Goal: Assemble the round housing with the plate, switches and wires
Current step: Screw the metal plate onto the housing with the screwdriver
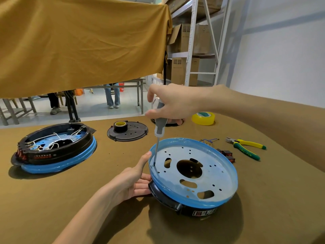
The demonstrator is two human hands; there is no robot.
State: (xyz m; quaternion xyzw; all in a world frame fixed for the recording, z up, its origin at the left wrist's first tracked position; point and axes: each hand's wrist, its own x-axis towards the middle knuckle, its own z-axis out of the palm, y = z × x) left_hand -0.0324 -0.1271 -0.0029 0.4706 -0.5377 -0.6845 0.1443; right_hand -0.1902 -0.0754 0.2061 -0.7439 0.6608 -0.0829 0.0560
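Left hand [131, 182]: fingers straight, flat against housing [175, 201] at its 9 o'clock, thumb up along the blue rim. Right hand [173, 103]: curled round screwdriver [159, 126], nearly upright, tip on plate [207, 175] at 9 o'clock. Tip contact hard to make out; switches [227, 154] partly hidden behind rim at 2 o'clock. Housing on table [88, 191], between both hands, plate on top.

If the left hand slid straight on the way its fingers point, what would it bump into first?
The left hand points right, its fingers already at the black housing under the blue-rimmed plate. It would likely meet that housing's side at once; contact itself is hard to judge.
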